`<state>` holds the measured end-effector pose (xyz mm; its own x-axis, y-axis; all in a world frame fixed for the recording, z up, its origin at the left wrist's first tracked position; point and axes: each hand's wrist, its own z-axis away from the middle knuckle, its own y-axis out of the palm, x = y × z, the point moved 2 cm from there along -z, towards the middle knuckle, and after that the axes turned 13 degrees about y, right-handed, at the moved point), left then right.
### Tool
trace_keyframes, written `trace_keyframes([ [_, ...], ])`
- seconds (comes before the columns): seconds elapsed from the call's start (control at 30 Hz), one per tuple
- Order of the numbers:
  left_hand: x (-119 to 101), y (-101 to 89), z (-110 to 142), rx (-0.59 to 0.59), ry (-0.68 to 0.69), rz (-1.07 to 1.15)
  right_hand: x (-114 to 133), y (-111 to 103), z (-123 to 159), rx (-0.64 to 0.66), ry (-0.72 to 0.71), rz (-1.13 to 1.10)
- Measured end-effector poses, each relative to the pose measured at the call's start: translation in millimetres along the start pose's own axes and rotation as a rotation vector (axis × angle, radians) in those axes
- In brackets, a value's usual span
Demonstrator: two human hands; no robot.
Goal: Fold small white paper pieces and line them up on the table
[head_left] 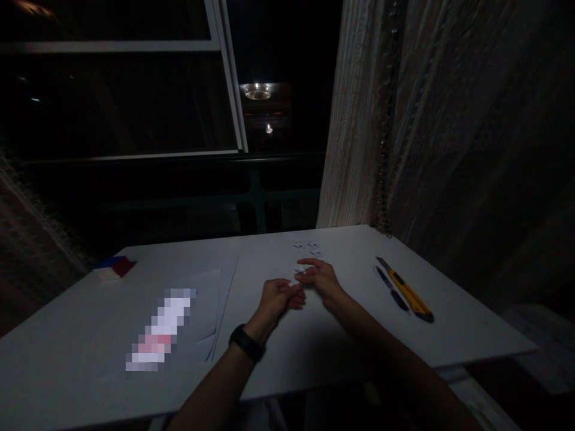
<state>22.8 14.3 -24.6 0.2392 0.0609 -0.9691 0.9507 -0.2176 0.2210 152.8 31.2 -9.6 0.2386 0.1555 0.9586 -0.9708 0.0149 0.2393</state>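
Head view, left hand (pixel 279 297), right hand (pixel 321 278), grip pinched on paper (pixel 299 269), long axis unclear

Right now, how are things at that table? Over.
Left hand and right hand together on small paper. Little cards just beyond. Knife and pen aside, right.

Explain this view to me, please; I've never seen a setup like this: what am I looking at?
There's no machine here: these are a person's bare hands, seen by a head-worn camera looking forward and down. The right hand pinches a small white piece, perhaps paper. The left hand meets it; its grip is unclear. On the white table, three small marked slips lie just beyond the hands. To the right are a pen and yellow cutter; to the left, paper sheets and a multicoloured block.
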Motion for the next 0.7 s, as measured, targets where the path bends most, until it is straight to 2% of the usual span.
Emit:
trace_keyframes([
  [0.13, -1.3, -1.8, -0.2, -0.011, -0.004, 0.025, 6.5, -1.2, 2.7, 0.130, 0.007, 0.048],
  [0.23, -3.7, -1.9, 0.4, -0.018, -0.006, 0.042, 10.8, -4.0, 4.9, 0.195, 0.057, -0.001],
  [0.4, -5.6, 0.0, 1.0, 0.029, -0.025, 0.061, 8.1, -5.7, 3.6, 0.153, 0.123, -0.019],
  [0.7, -9.2, 1.3, 4.1, 0.099, -0.038, 0.013, 4.2, -7.8, 2.7, 0.172, 0.190, 0.014],
])
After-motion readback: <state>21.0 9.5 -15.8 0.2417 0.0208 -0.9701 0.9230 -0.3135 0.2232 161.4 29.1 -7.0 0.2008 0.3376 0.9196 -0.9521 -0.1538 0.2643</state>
